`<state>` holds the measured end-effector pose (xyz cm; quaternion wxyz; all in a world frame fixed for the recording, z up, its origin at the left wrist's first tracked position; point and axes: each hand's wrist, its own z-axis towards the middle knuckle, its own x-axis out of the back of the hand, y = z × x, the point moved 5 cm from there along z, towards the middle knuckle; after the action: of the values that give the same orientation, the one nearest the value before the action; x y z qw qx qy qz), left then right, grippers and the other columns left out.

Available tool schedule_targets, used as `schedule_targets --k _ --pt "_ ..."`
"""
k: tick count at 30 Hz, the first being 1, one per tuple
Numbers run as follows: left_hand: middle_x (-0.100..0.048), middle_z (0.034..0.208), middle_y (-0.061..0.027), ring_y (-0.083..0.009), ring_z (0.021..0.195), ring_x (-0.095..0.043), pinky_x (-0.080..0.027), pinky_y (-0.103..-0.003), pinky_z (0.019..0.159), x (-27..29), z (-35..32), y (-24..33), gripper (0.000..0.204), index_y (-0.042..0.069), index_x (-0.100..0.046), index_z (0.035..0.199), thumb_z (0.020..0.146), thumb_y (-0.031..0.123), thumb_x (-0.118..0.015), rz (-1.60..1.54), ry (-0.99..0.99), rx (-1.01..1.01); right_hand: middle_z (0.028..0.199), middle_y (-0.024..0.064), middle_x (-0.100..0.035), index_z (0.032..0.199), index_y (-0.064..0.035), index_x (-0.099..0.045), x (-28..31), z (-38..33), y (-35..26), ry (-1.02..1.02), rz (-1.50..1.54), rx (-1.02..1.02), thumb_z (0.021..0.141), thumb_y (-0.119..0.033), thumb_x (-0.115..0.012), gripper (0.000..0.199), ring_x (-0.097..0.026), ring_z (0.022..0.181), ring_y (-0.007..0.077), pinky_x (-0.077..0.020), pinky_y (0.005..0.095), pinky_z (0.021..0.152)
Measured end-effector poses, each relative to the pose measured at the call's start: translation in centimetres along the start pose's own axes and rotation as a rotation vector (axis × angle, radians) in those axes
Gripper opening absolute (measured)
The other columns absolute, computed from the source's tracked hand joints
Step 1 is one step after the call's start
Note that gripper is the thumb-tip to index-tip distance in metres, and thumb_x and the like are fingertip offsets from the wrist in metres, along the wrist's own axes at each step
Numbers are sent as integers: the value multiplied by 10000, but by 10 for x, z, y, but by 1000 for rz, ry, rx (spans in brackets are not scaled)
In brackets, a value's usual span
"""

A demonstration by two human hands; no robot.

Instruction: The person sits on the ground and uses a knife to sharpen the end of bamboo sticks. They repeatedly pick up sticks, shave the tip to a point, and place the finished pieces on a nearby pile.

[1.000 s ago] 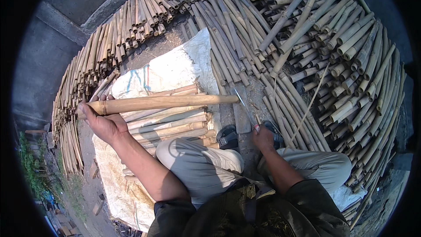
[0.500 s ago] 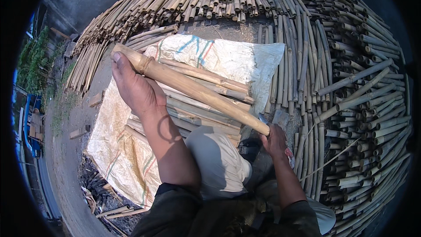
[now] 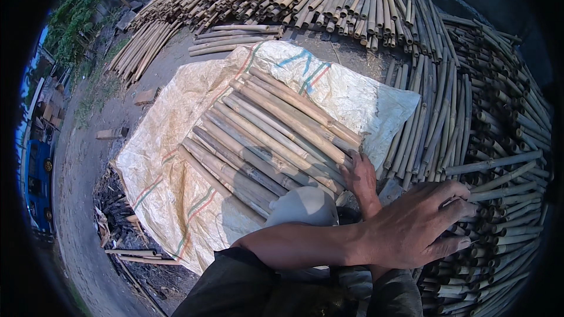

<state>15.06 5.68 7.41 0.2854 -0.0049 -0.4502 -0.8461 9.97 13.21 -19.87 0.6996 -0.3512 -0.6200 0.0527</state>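
Several cut bamboo poles lie side by side on a pale woven sack sheet [image 3: 155, 141] in front of me. My right hand [image 3: 360, 177] is at the near right end of one bamboo pole [image 3: 317, 141] in that row, its fingers closed around the end. Across my right forearm reaches my left arm, and my left hand [image 3: 414, 226] is out to the right, above the stacked bamboo. Its fingers are loosely bent and apart, with nothing between them. My knee [image 3: 305, 205] in pale trousers covers some of the poles' near ends.
Long bamboo stacks stand at the back [image 3: 352, 6] and to the right [image 3: 511, 199]. Wood blocks [image 3: 111, 134] lie on the ground at left, near a blue vehicle [image 3: 40, 176]. Dark charred scraps [image 3: 120, 217] sit beside the sheet's lower left.
The bamboo pole held up between both hands is down in the row on the sheet. My left hand let go and swung right across my right arm. The view shifted.
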Motion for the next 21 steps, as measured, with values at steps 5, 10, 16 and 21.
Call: schedule_targets --k 5,10,16,21 --pt "-468 1332 -198 -363 1163 -569 -490 -488 984 -11 -2 -12 469 10 -538 1277 1006 381 -628 49 -51 23 1349 229 -607 1408 -77 -579 -30 20 3 -149 -94 -31 930 -404 -672 586 -556 1259 420 -443 497 1085" --pt "-465 1337 -196 -378 1121 -596 -504 -489 966 -14 -4 -19 468 7 -560 1274 976 349 -674 57 -164 79 1299 234 -639 1384 -42 -590 -47 10 33 -158 79 -72 949 -383 -656 557 -549 1276 409 -458 464 1078" --pt "-591 1308 -181 -358 1182 -616 -493 -449 1008 19 -1 -24 450 51 -639 1258 879 252 -776 76 -73 267 1043 155 -700 1208 1 -644 18 -54 157 643 684 -623 980 -356 -621 424 -699 941 291 -554 424 829" --pt "-598 1281 -190 -293 1174 -605 -474 -419 1025 26 3 -22 345 -8 -611 1252 987 213 -603 107 44 331 970 110 -678 1315 2 -546 85 -144 243 953 1216 -1160 1025 -416 -523 510 -643 801 187 -547 349 736"
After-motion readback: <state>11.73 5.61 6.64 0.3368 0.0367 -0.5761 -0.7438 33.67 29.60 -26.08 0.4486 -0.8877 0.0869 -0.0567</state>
